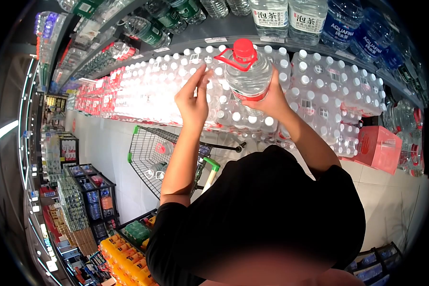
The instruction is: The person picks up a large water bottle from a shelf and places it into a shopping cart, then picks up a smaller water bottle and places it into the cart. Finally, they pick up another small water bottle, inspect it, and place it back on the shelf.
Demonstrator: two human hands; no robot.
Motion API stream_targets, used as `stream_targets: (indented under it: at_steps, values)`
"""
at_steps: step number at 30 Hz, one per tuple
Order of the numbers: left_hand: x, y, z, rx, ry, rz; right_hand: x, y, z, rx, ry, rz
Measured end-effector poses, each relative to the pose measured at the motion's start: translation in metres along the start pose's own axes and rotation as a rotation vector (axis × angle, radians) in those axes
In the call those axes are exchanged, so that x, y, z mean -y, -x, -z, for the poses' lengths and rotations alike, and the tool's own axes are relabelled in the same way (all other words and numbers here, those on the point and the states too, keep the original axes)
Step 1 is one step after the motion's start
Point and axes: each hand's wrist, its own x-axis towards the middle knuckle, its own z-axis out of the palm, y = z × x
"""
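My right hand (270,97) grips a large clear water bottle (249,78) round its lower right side. The bottle has a red cap, a red carrying handle and a red label, and it is held above shrink-wrapped packs of white-capped bottles (314,95). To its left, my left hand (194,95) is raised with fingers apart and holds nothing. Below my left forearm stands a wire shopping cart (140,148) with green corners, containing a red-capped bottle (163,148) and other items.
A shelf (214,40) along the back carries large clear bottles and blue-labelled bottles (341,24). At the right sits a red box (377,148). Orange packs (126,260) and dark display racks (93,200) stand at lower left, across the tiled floor (100,138).
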Motion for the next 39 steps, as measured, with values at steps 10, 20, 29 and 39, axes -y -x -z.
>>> stream_targets:
  at_steps: [10,20,29,39]
  values:
    - [-0.067,-0.022,-0.037,0.244,-0.615,-0.665,0.003,-0.001,0.002,0.052,-0.069,-0.203]
    - [-0.018,-0.040,-0.038,0.417,0.350,-0.174,0.021,-0.001,0.004,0.117,-0.225,-0.295]
    - [0.016,-0.019,-0.026,0.391,0.367,-0.080,0.014,-0.009,0.003,0.169,-0.271,-0.446]
    - [0.000,-0.005,0.000,0.208,-0.021,-0.255,0.018,-0.010,-0.006,0.229,-0.284,-0.358]
